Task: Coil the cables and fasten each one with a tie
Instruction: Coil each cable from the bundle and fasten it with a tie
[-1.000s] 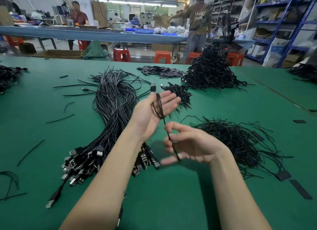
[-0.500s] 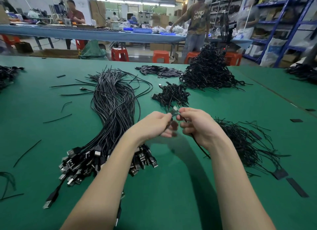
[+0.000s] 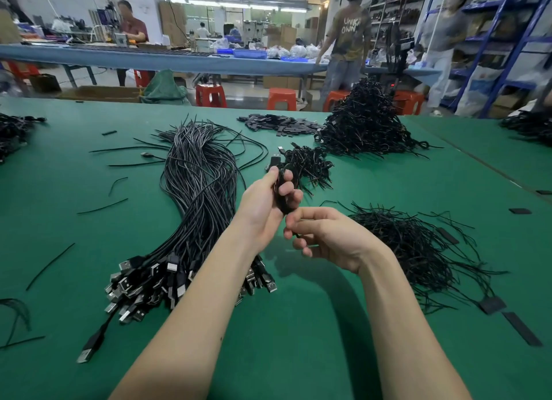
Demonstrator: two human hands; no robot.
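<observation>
Two bare hands work above the green felt worktop, and reading from the left the layout looks arranged for reach. Loose black offcut strands lie scattered at the near left. Next comes the long bundle of straight black cables with silver USB plugs, plugs fanned toward the person, probably so one can be drawn out by its end.

The left hand is raised over the middle of the worktop with its grip clamped around a small coiled black cable; thumb and fingers curl round the loops so they cannot spring open, and a black plug end sticks out past the fingertips at the far side. Just below and right of it, the right hand pinches a thin black strand at the coil's lower end. I cannot tell whether that strand is the cable's tail or a tie, though the hold suits winding it round the coil's waist.

Beyond the hands sits a small heap of finished coiled cables, near enough to toss onto. To the near right, close beside the right forearm, lies the flat pile of thin black wire ties. At the far right rises a tall mound of black bundled cables.
</observation>
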